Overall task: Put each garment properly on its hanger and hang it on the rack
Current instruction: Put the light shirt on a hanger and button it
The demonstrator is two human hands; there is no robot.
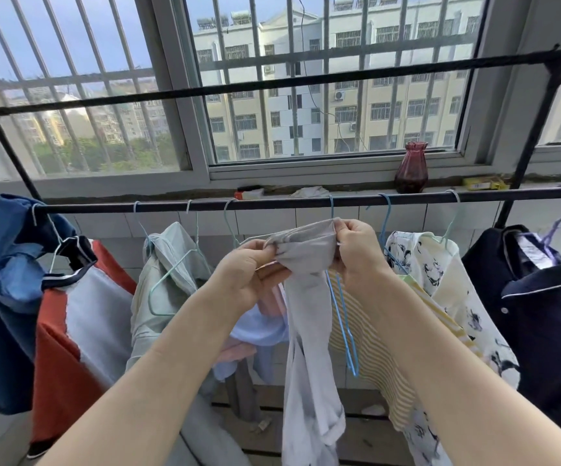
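Your two hands, left point(248, 264) and right point(356, 247), each pinch one grey garment point(306, 297) bunched between them, just below the rack rail point(272, 205). Eight hangers hook the rail; the blue hanger point(342, 317) dangles under your right hand.

grey garment point(309, 331): hem cut by bottom edge | blue hanger point(342, 317): top behind garment | pastel clothes point(259, 331): mostly hidden by left arm | yellow box point(484, 183): print too small | rack point(272, 200): right end cropped
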